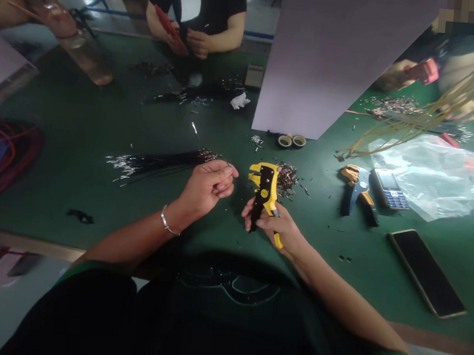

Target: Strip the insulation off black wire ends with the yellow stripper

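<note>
My right hand (278, 228) grips a yellow and black self-adjusting wire stripper (265, 193) by its handles, with the jaws pointing up and away from me. My left hand (207, 189) hangs just left of the tool, its fingers curled closed, with nothing visible in them. A silver bangle (166, 220) circles that wrist. Beyond the left hand lies a bundle of black wires with bare metal ends (160, 163). A small heap of dark wire clippings (286, 178) sits just behind the stripper's jaws.
On the green bench mat (74, 99) lie a blue-and-orange hand tool (359, 192), a keypad phone (390, 189), a smartphone (426, 272), a plastic bag (434, 176), tape rolls (291, 141) and a red-blue wire coil (0, 164). A co-worker's hands (186, 39) work opposite, beside a pale partition (336, 59).
</note>
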The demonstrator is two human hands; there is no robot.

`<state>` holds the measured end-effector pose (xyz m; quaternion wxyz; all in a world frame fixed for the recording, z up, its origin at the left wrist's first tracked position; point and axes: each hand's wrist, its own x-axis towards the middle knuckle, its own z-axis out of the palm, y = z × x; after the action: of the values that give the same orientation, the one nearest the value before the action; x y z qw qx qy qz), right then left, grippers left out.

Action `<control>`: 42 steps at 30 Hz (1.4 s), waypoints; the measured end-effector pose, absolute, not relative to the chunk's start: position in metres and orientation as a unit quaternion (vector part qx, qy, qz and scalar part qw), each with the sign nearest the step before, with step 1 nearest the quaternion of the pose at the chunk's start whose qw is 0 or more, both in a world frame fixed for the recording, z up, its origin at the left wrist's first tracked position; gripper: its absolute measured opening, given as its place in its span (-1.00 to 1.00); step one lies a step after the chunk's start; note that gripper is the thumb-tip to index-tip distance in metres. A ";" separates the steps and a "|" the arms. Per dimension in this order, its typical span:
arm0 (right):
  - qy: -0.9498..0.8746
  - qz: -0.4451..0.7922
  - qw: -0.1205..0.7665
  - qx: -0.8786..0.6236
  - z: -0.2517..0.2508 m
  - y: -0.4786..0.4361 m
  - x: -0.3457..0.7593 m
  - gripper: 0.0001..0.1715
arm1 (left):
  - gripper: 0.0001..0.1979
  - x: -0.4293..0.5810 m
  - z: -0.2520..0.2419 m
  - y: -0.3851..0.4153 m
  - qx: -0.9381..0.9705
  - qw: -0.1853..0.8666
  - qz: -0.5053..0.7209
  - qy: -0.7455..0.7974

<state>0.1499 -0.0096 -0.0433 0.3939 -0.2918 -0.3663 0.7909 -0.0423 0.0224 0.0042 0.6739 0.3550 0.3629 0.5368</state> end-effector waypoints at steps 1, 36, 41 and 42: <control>-0.363 0.801 0.381 -0.285 -0.045 -0.011 0.149 -0.58 | -0.90 -0.043 0.005 0.023 0.362 0.664 0.546 0.360; -0.740 0.422 0.363 -0.378 -0.022 -0.016 0.155 -0.71 | -0.88 -0.032 0.010 0.002 0.454 0.647 0.518 0.326; -0.771 0.398 0.331 -0.371 -0.021 -0.020 0.153 -0.80 | -0.87 -0.029 0.008 -0.003 0.462 0.654 0.492 0.342; -0.774 0.394 0.327 -0.373 -0.021 -0.020 0.153 -0.80 | -0.87 -0.029 0.008 -0.003 0.463 0.656 0.487 0.344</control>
<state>0.1528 -0.0202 -0.0206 0.3275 -0.3725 -0.7740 0.3936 -0.0289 -0.0034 0.0081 0.6560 0.4631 0.3437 0.4869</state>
